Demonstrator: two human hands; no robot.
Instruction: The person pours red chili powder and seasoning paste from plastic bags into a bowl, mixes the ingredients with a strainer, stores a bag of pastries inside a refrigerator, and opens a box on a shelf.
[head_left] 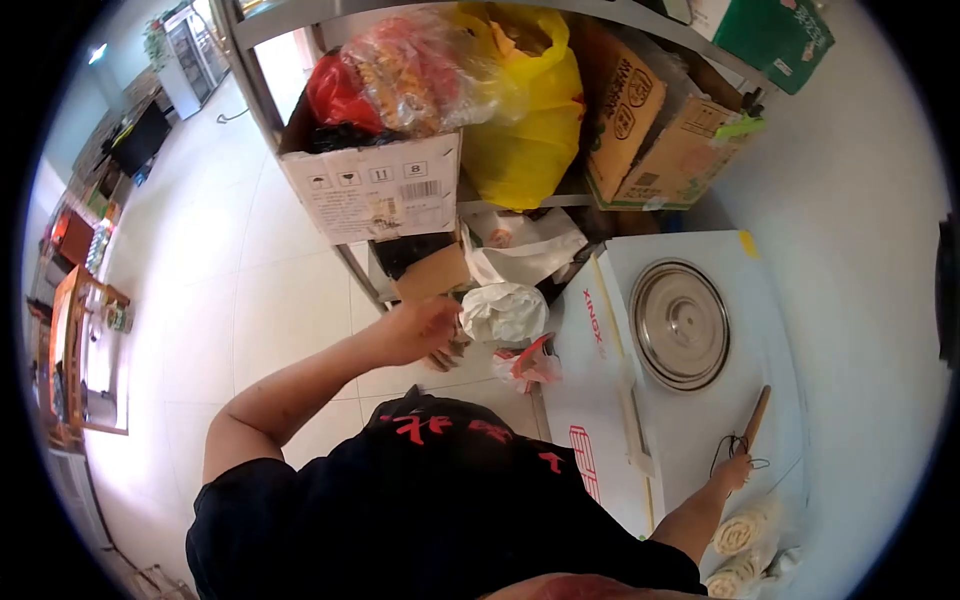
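My right hand (737, 471) is closed around the lower end of a wooden stick (760, 417), over the top of a white chest freezer (615, 400). A thin black cord (722, 452) loops beside that hand. My left hand (427, 328) is bent at the wrist in front of the shelf, close beside a crumpled white plastic bag (503, 312). Its fingers are partly hidden, and I cannot tell whether they touch the bag. A red and white plastic bag (530, 363) lies just right of the white one, against the freezer.
A round metal lid (682, 325) rests on the freezer. Rolled cream bundles (740, 532) sit at its near right end. The metal shelf holds a white carton (385, 187), a yellow bag (525, 130) and a brown carton (625, 125). Wooden furniture (68, 330) stands far left.
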